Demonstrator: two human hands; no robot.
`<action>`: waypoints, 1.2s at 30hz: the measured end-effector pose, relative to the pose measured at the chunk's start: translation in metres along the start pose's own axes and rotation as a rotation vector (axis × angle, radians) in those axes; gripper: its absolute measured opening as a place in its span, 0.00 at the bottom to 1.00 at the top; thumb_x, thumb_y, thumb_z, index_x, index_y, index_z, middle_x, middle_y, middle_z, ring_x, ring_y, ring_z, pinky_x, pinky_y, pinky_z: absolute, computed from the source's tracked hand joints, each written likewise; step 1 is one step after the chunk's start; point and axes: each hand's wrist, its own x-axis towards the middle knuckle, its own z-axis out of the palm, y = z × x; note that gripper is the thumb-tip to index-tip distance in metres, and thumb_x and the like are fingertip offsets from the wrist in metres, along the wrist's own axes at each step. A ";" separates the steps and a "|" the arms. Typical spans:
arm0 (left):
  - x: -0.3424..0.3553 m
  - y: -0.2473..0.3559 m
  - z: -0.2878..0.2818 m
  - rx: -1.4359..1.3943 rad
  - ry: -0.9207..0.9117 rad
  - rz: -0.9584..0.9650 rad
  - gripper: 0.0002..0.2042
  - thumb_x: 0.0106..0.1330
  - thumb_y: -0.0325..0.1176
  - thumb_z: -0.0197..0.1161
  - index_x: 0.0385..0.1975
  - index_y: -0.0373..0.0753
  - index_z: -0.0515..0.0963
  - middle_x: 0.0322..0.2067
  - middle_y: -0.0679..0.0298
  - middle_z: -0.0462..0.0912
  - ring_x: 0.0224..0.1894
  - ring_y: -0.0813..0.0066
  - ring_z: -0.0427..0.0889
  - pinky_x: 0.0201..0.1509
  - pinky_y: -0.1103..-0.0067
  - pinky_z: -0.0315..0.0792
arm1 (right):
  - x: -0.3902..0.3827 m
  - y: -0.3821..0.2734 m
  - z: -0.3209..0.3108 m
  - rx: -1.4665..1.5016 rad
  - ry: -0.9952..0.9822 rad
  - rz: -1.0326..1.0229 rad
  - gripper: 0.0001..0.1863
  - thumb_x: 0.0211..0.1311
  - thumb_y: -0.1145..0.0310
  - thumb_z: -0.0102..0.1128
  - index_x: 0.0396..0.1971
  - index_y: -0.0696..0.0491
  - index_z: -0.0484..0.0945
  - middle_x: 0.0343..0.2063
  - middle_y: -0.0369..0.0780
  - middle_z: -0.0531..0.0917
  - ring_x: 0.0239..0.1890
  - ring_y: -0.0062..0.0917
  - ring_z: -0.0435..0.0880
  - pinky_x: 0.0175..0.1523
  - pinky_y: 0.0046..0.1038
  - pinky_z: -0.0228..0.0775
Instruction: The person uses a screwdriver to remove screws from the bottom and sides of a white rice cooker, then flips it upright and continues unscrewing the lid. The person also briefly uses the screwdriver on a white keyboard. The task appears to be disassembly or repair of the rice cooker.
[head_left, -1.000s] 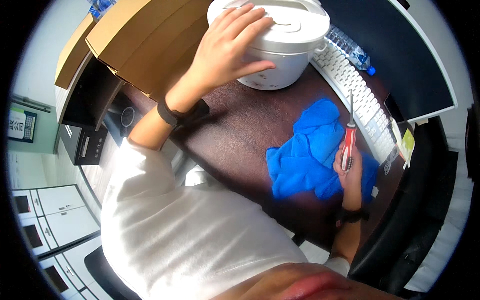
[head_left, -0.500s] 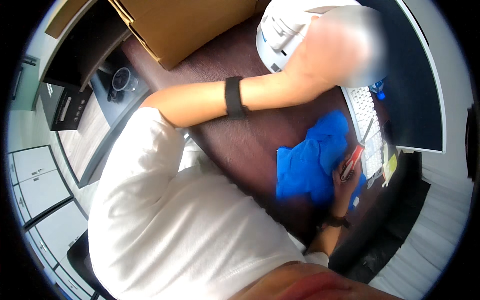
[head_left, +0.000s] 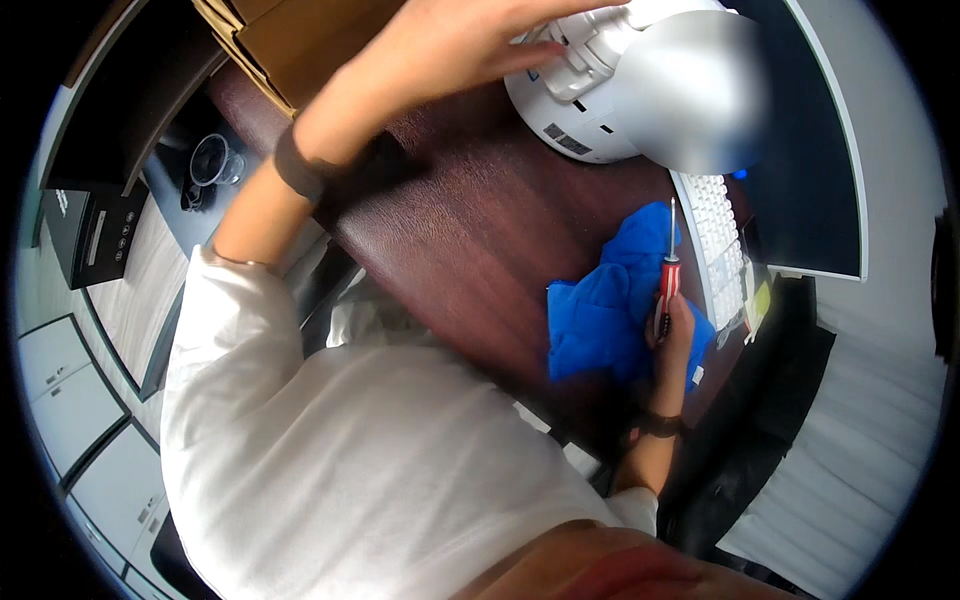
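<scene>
My left hand (head_left: 480, 40) is at the top, fingers apart and thumb out beside the hinge-like fitting of a white rounded appliance (head_left: 555, 115); whether it touches it is unclear, and the fingertips are partly out of view. The appliance's right part is blurred. Lower right, my right hand (head_left: 672, 322) grips a red-and-white screwdriver (head_left: 671, 272), its shaft pointing upward, over a crumpled blue cloth (head_left: 595, 325) lying on the dark brown desk surface (head_left: 450, 230).
A white keyboard (head_left: 710, 245) and monitor (head_left: 820, 140) stand at right, with yellow notes (head_left: 758, 305) below. Cardboard boxes (head_left: 300, 40) are upper left. A clear cup (head_left: 210, 160) and black box (head_left: 100, 235) are on the left; white cabinets (head_left: 80, 420) stand beyond.
The white appliance has turned, showing its fitting and slots. My left hand swung right across it, then back up and left. My right hand still grips the screwdriver, moved slightly left.
</scene>
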 end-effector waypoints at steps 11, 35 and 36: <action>0.013 -0.024 0.003 -0.223 -0.184 0.086 0.32 0.46 0.27 0.69 0.57 0.39 0.68 0.53 0.50 0.70 0.55 0.53 0.71 0.58 0.69 0.67 | 0.002 0.011 -0.006 0.073 0.047 0.012 0.21 0.68 0.51 0.49 0.37 0.57 0.72 0.16 0.34 0.71 0.10 0.14 0.62 0.13 0.16 0.47; 0.034 0.006 0.077 -0.253 0.263 0.282 0.30 0.45 0.50 0.71 0.41 0.31 0.74 0.42 0.52 0.76 0.42 0.54 0.76 0.47 0.66 0.70 | -0.001 0.024 -0.007 0.055 0.069 -0.062 0.26 0.65 0.44 0.49 0.37 0.57 0.73 0.14 0.35 0.72 0.09 0.16 0.64 0.13 0.19 0.49; 0.032 0.005 0.078 -0.259 0.249 0.292 0.30 0.45 0.50 0.71 0.41 0.30 0.74 0.41 0.52 0.76 0.41 0.54 0.76 0.46 0.66 0.70 | -0.002 0.022 -0.003 0.056 0.091 -0.066 0.25 0.65 0.45 0.50 0.37 0.57 0.72 0.15 0.35 0.72 0.09 0.16 0.64 0.13 0.19 0.49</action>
